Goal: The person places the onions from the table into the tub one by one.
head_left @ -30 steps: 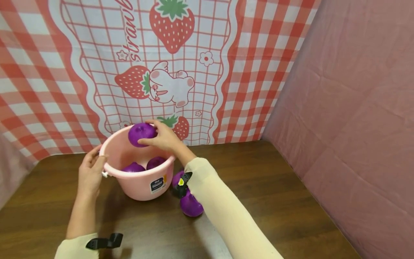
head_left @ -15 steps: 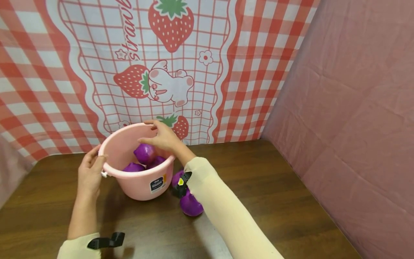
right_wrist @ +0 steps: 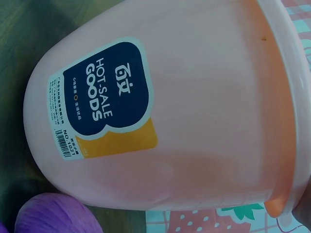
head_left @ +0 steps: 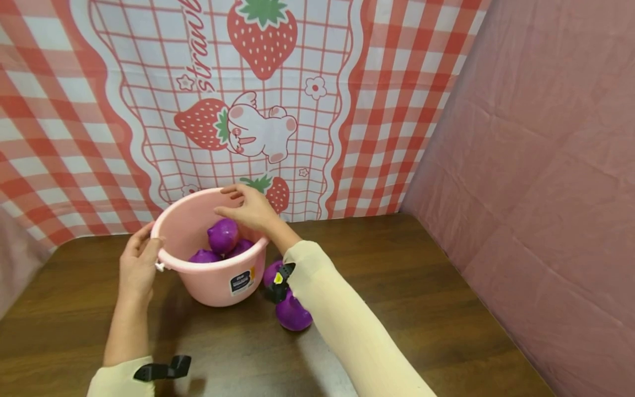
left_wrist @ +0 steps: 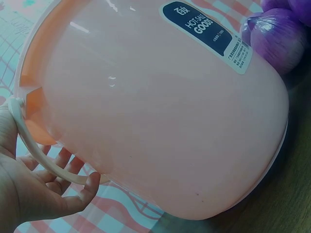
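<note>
A pink bucket (head_left: 208, 286) stands on the table, with three purple onions inside. One onion (head_left: 223, 236) lies on top of the other two, whose upper parts show above the near rim. My left hand (head_left: 138, 270) grips the bucket's left rim, thumb on the outer edge; in the left wrist view its fingers curl near the bucket's handle (left_wrist: 46, 162). Over the bucket's right side hovers my right hand (head_left: 250, 212), fingers spread and holding nothing. On the table right of the bucket lie more onions (head_left: 294, 312), partly hidden by the right wrist's black strap.
A brown wooden table (head_left: 397, 309) extends to the right. Behind it hangs a red-and-white checked cloth (head_left: 387, 138) with strawberries, close to the bucket's back. A pink cloth (head_left: 536, 165) hangs along the right side.
My right hand has let go of an onion, which dropped into the bucket onto the other two. The right hand's fingers have spread slightly; my left hand stays on the rim.
</note>
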